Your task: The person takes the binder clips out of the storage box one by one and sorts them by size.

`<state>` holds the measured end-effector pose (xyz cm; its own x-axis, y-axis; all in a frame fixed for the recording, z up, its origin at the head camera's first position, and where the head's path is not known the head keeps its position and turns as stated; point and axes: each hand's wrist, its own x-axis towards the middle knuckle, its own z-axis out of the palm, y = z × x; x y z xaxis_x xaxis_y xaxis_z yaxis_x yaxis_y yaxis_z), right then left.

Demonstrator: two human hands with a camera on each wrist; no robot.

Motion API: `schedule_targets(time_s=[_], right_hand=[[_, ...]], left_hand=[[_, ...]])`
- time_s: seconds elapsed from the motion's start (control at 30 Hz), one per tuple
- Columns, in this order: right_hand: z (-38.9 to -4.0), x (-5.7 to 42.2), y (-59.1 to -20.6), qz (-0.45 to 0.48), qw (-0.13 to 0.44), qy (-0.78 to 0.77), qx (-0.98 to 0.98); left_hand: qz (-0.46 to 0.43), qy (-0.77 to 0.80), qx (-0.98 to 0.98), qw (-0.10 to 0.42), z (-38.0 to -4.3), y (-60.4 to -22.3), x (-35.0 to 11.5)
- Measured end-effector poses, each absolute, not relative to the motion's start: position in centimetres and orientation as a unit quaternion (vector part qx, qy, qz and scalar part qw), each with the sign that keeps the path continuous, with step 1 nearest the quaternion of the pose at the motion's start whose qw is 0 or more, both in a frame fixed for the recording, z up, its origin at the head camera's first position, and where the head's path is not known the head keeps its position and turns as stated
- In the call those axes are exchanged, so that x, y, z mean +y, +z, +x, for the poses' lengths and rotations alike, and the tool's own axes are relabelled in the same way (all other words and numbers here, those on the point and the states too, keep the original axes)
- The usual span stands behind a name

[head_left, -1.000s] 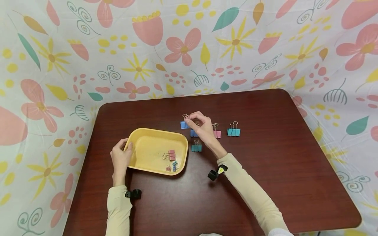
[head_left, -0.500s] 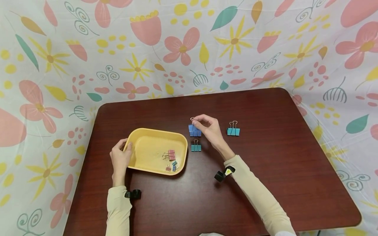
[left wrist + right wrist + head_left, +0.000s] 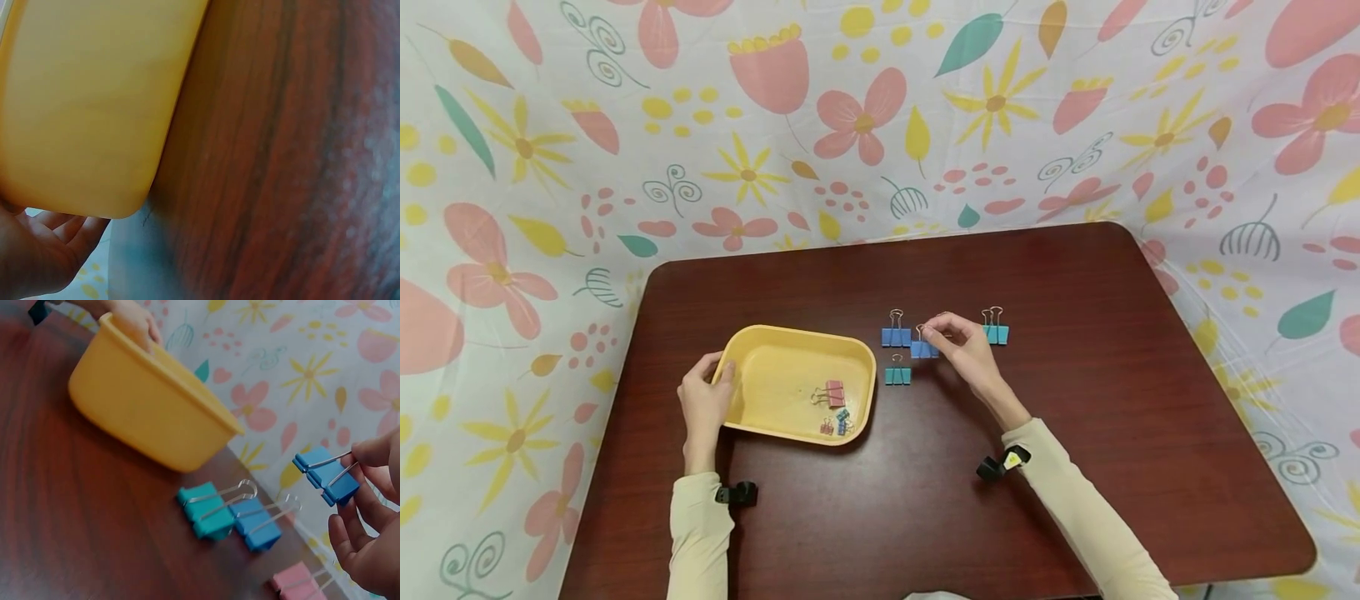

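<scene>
My left hand (image 3: 706, 402) grips the left rim of a yellow plastic tray (image 3: 805, 336), thumb inside and fingers outside. In the right wrist view, my right hand (image 3: 375, 531) pinches a blue binder clip (image 3: 328, 475) by its wire handles, held above the table. On the table near that hand stand another blue binder clip (image 3: 896, 337) and a green binder clip (image 3: 898, 377). A pink binder clip (image 3: 299, 581) shows in the right wrist view, but my right hand mostly hides it from the head view. Right of the hand is a turquoise binder clip (image 3: 997, 335).
Inside the tray lie a larger pink binder clip (image 3: 835, 393) and several small clips, including a pink one (image 3: 827, 427). The dark wooden table (image 3: 1112, 400) meets a flower-printed curtain (image 3: 685, 167) along its back and sides.
My right hand has carried the blue binder clip rightward, past the other blue one, and now covers the pink clip. My left hand and the tray have hardly moved.
</scene>
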<state>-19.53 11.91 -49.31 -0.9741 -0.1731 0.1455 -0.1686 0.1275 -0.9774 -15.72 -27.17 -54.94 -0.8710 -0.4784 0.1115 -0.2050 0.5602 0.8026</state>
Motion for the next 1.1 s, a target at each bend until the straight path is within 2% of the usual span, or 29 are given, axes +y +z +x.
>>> schedule_targets(time_s=[0.2,0.57,1.1], right_hand=[[-18.7,13.0,-50.7,-0.094,0.024,-0.648,0.755],[-17.9,14.4,-53.0,-0.083,0.028,-0.618,0.781],[-18.1,14.8,-53.3,-0.083,0.053,-0.575,0.812]], left_hand=[[0.197,-0.425,-0.868,0.163,-15.7,-54.9,-27.2],[0.206,-0.427,-0.867,0.152,-15.8,-54.8,-27.2],[0.211,-0.426,-0.867,0.147,-15.8,-55.0,-27.2]])
